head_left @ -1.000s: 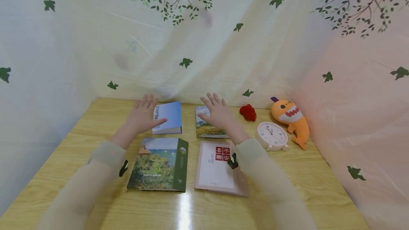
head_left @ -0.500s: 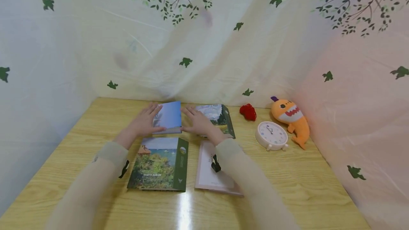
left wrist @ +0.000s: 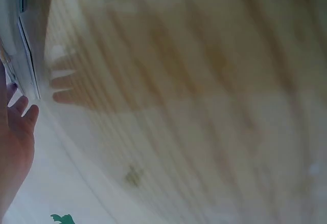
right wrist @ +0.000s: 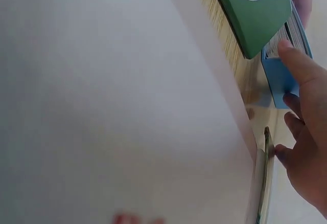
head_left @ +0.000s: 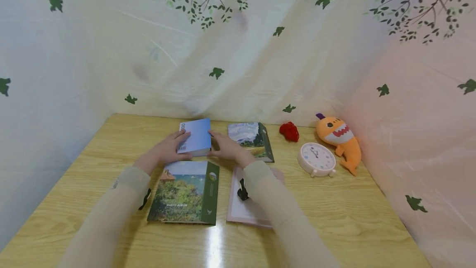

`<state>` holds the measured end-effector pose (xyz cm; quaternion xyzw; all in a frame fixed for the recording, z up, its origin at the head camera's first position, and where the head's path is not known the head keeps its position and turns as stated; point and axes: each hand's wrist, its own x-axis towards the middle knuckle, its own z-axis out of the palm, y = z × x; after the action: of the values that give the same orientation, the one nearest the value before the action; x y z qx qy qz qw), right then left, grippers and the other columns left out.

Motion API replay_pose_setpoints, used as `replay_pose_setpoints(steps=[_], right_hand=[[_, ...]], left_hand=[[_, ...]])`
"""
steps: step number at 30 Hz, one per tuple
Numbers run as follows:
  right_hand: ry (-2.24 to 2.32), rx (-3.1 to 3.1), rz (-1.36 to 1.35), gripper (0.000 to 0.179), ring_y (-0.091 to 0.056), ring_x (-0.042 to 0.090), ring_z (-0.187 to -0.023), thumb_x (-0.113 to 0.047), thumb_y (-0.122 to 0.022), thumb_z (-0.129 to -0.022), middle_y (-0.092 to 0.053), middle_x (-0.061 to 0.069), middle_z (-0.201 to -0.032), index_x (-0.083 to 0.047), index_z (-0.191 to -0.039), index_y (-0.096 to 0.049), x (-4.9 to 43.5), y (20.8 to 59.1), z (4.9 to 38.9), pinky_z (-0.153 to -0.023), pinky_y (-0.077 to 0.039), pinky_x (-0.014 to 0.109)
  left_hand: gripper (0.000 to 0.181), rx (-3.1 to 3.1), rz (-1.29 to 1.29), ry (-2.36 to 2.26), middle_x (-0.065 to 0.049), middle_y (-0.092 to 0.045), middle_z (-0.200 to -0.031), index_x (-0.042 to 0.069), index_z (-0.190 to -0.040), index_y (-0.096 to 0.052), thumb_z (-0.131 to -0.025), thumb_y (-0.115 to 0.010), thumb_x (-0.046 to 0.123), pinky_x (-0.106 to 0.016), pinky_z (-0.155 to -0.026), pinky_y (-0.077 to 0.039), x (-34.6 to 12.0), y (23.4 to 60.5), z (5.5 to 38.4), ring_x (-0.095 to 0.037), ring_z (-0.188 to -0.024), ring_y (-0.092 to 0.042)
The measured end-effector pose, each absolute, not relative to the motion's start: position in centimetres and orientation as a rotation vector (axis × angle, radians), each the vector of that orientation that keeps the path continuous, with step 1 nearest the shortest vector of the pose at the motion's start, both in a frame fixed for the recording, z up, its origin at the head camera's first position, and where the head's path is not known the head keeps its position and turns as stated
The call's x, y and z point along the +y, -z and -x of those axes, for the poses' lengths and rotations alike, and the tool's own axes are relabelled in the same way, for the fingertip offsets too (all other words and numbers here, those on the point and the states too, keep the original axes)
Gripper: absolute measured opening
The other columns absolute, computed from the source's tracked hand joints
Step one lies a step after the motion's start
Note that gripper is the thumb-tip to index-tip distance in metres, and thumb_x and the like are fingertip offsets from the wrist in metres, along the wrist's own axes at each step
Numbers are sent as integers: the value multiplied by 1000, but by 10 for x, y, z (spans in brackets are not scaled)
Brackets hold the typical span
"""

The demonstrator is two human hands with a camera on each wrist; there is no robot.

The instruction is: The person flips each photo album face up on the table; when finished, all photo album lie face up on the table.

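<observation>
A thick blue photo album (head_left: pixel 198 133) lettered POLAROID lies at the back of the table between my two hands. My left hand (head_left: pixel 167 148) holds its left side, fingers over the edge and thumb along the near side. On the opposite side my right hand (head_left: pixel 227 146) grips it; in the right wrist view the thumb lies at the page edges and the fingers at the blue cover (right wrist: pixel 279 78). Just in front of it is a green photo album (head_left: pixel 182 193) with a painted garden on its cover. The left wrist view shows the left hand (left wrist: pixel 18 142) only partly.
Behind my right hand lies another painted album (head_left: pixel 245 135). A pink-and-white book (head_left: pixel 236 208) sits partly under my right forearm. Farther right are a red knitted piece (head_left: pixel 289 132), a round pink clock (head_left: pixel 317 158) and an orange plush shark (head_left: pixel 338 137). A printed curtain (head_left: pixel 241 61) hangs behind the table.
My right hand has moved left from over the painted album to the blue album's right side. Both hands have come down and closed in on the blue album.
</observation>
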<state>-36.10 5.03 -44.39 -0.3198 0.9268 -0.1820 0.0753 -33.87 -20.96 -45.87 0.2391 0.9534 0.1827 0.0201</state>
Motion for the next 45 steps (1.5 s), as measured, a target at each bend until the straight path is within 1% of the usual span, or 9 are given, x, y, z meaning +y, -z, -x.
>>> replay_pose_setpoints(steps=[9,16,20,25,30,33,38,43,45], right_hand=[[557,2779,901,85,-37,26,-135,-43,-60,-90,-32,9,-152,-9,-152,-13,47,446,360,-111,-31,37],[601,2757,879,78,-36,26,-136,-42,-53,-95,-29,6,-153,-14,-153,-10,49,445,360,-112,-29,37],[697,2710,870,76,-32,26,-138,-44,-49,-96,-28,6,-154,-13,-153,-9,49,444,360,-113,-28,39],[839,2665,852,74,-37,27,-136,-42,-47,-97,-31,9,-152,-12,-153,-10,50,445,360,-112,-30,37],[992,2621,811,70,-41,26,-133,-37,-50,-97,-31,7,-153,-14,-153,-13,52,443,360,-110,-33,36],[1091,2592,795,70,-46,25,-129,-32,-53,-97,-32,6,-152,-15,-153,-16,52,439,359,-107,-38,34],[1314,2519,814,69,-55,25,-120,-22,-60,-94,-34,7,-151,-13,-151,-23,49,430,357,-97,-47,29],[1309,2579,829,66,-56,26,-119,-21,-63,-92,-37,9,-148,-11,-148,-31,46,420,354,-94,-49,28],[1301,2599,847,64,-56,28,-119,-18,-64,-91,-38,12,-147,-9,-147,-34,44,417,353,-95,-49,31]], left_hand=[[82,2987,-768,-563,-20,-24,-153,7,-148,-31,-86,-62,51,-56,-109,-26,-210,456,336,-42,-138,-24],[78,2972,-789,-594,-22,-27,-151,5,-147,-33,-88,-60,48,-56,-110,-26,-209,453,338,-42,-137,-27],[76,2969,-781,-618,-22,-27,-151,5,-146,-33,-89,-59,48,-56,-110,-25,-210,453,340,-41,-137,-27],[73,2976,-774,-634,-23,-29,-150,7,-146,-34,-90,-57,48,-57,-110,-24,-209,452,341,-42,-136,-27],[69,2986,-770,-681,-25,-30,-148,8,-145,-37,-91,-57,47,-59,-109,-25,-206,450,342,-44,-135,-28],[68,2983,-790,-692,-23,-31,-148,10,-145,-37,-91,-56,47,-59,-108,-25,-204,448,340,-43,-135,-28],[67,2971,-843,-768,-22,-34,-147,8,-145,-36,-91,-58,43,-59,-108,-26,-200,445,338,-43,-134,-31],[65,2935,-820,-927,-22,-39,-144,8,-145,-36,-91,-62,34,-57,-104,-34,-198,440,337,-43,-128,-40],[65,2917,-815,-980,-22,-41,-143,8,-145,-36,-90,-63,30,-55,-102,-38,-196,438,339,-42,-126,-43]])
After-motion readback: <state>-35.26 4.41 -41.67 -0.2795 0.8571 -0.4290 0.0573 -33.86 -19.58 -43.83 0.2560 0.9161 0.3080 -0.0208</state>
